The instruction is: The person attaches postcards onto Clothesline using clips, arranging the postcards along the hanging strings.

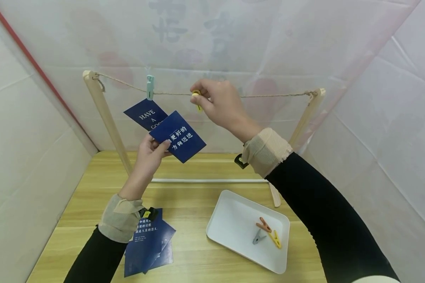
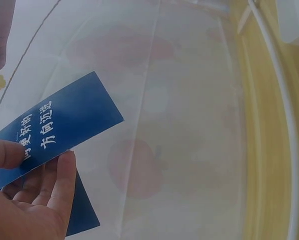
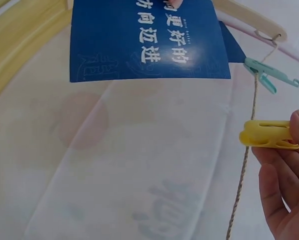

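Observation:
My left hand (image 1: 145, 161) pinches a blue card (image 1: 187, 147) printed with white Chinese characters, thumb on its front face. Behind it, another blue card (image 1: 141, 114) reading "HAVE A GOO..." hangs from a twine line (image 1: 276, 95) under a teal clothespin (image 1: 150, 87); its lower part is hidden. To the right, my right hand (image 1: 224, 104) holds a yellow clothespin (image 3: 267, 134) by its handle end, up at the twine. In the right wrist view the clothespin's tip overlaps the twine; whether it bites on it I cannot tell. The held card is apart from this clothespin.
Wooden posts (image 1: 108, 118) hold the twine at both ends, joined low by a white bar (image 1: 212, 181). A white tray (image 1: 230, 232) on the wooden table (image 1: 191, 259) carries orange, grey and yellow clothespins. More blue cards (image 1: 141, 251) lie stacked near my left forearm.

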Available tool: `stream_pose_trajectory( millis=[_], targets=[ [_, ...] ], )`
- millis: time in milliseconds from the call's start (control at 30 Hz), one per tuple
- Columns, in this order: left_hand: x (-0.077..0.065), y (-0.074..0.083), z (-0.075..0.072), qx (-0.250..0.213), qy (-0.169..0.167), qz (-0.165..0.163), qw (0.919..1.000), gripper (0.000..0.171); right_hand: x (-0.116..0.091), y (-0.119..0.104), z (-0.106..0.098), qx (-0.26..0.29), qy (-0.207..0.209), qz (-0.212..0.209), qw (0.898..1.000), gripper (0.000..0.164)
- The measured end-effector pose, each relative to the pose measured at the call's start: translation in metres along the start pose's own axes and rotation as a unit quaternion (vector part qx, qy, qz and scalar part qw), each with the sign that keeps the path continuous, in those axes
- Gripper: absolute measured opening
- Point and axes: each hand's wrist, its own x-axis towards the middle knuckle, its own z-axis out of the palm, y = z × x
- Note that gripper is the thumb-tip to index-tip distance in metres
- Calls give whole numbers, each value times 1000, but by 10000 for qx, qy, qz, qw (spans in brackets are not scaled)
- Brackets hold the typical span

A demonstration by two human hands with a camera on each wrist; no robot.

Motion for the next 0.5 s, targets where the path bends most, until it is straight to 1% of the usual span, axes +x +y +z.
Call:
stream_pose_trajectory(
  millis=[100, 267, 500],
  targets=[
    [1, 1, 0, -32, 7, 30, 10000, 42, 3, -1, -1, 130, 88, 126, 9998, 23],
    [2, 1, 1, -80, 12, 63, 9999, 42, 7, -1, 0, 541, 348, 380, 9972, 21],
    [3, 1, 3, -178, 12, 37, 9998, 42, 10, -2, 0, 1232, 664, 837, 9866, 16]
  ],
)
